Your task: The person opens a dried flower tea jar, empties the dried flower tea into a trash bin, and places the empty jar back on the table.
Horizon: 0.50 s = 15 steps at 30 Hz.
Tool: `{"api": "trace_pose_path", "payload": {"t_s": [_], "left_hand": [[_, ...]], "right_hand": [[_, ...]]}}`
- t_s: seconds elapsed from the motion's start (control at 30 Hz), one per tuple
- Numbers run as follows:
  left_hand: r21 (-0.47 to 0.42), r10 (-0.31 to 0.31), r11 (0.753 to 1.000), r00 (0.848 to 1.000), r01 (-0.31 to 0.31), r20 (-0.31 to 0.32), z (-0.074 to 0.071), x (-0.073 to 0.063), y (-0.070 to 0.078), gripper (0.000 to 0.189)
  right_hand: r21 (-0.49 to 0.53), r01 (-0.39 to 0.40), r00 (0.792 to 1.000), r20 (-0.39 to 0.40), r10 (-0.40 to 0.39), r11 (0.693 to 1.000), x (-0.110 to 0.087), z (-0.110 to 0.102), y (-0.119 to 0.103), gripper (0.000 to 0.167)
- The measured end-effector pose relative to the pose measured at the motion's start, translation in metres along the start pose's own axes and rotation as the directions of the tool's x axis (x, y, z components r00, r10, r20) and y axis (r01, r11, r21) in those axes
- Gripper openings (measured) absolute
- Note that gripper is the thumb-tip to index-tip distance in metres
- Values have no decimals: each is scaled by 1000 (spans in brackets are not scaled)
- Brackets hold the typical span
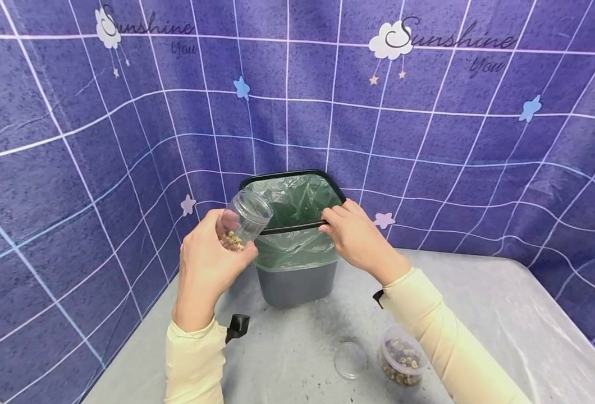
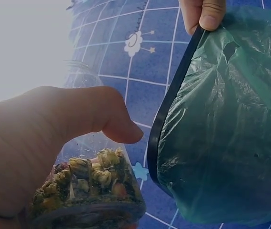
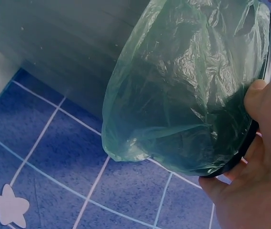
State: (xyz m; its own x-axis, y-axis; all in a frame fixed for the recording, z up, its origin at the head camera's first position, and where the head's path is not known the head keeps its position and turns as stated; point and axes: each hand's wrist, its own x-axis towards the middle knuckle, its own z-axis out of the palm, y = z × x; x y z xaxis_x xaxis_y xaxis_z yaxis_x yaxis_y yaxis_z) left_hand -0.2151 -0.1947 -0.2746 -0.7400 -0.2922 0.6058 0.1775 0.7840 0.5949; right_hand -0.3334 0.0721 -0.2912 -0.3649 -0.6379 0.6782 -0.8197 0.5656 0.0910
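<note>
My left hand (image 1: 209, 258) grips a clear plastic jar (image 1: 249, 213), tilted with its uncapped mouth toward the bin. Dried yellowish-green flower buds (image 2: 90, 179) lie in the bottom of the jar. A grey trash bin (image 1: 297, 283) with a black rim (image 1: 289, 229) stands in front of me, lined with a green plastic bag (image 3: 173, 95) folded over the rim. At the bin's right corner, my right hand (image 1: 360, 238) holds the rim, thumb on one side and fingers curled over the other.
A round clear lid (image 1: 351, 360) lies on the grey tabletop (image 1: 287, 359). Beside it, close to my right sleeve, is a clear tub (image 1: 403, 359) of dried flowers. Dark crumbs dot the table. Behind the bin hangs a blue-purple gridded cloth (image 1: 297, 112).
</note>
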Motion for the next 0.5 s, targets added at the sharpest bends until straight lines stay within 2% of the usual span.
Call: {"api": "trace_pose_path", "payload": {"t_s": [0.13, 0.33, 0.5], "left_hand": [[-6, 3, 1000, 1000, -3, -24, 1, 2, 3, 46], [-15, 32, 999, 999, -32, -38, -2, 12, 11, 45], [8, 89, 996, 996, -88, -23, -3, 25, 15, 46]], "right_hand": [[-11, 4, 1000, 4, -4, 1000, 0, 0, 0, 20], [-27, -2, 1000, 12, 2, 1000, 0, 0, 0, 20], [-24, -7, 1000, 10, 7, 1000, 0, 1, -1, 21]]}}
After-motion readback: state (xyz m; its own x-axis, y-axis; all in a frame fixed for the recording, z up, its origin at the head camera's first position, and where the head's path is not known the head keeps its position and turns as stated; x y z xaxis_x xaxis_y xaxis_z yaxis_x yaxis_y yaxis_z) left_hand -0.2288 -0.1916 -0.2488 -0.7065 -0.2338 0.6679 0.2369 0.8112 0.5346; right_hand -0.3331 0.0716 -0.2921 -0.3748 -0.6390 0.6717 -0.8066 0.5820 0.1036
